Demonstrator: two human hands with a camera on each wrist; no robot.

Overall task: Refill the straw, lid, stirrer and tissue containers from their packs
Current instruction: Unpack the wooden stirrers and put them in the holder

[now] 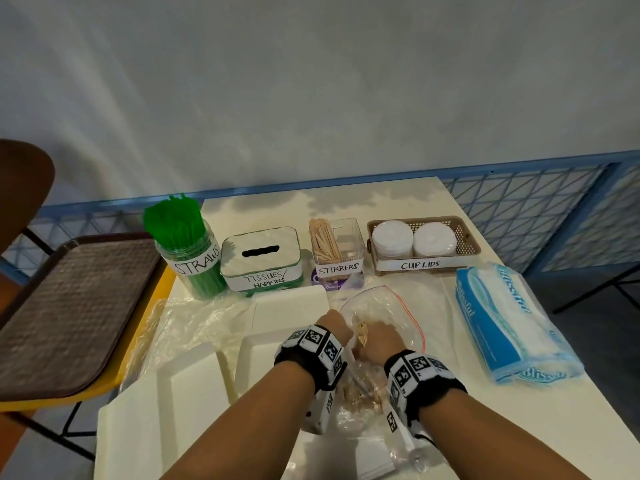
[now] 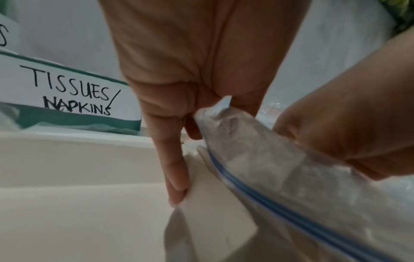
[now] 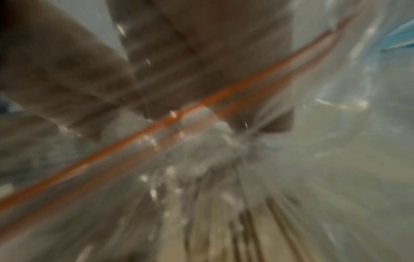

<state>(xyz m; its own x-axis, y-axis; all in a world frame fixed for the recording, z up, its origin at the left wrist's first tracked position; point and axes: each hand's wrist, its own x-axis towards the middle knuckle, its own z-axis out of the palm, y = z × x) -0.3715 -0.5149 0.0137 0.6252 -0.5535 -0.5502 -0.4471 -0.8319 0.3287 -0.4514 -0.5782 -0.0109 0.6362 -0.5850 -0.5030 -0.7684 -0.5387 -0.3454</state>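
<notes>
A cream table [image 1: 485,427] under a pale wall carries a back row of labelled containers: straws jar [image 1: 188,252], tissue box [image 1: 261,259], stirrer holder [image 1: 337,249], lid basket [image 1: 424,244]. Nearer lies the clear zip bag [image 1: 388,306] of wooden stirrers [image 1: 362,332]. The left hand [image 2: 197,74] pinches the bag's rim; the right hand [image 1: 377,342] is inside the mouth, its finger state too blurred to tell.
</notes>
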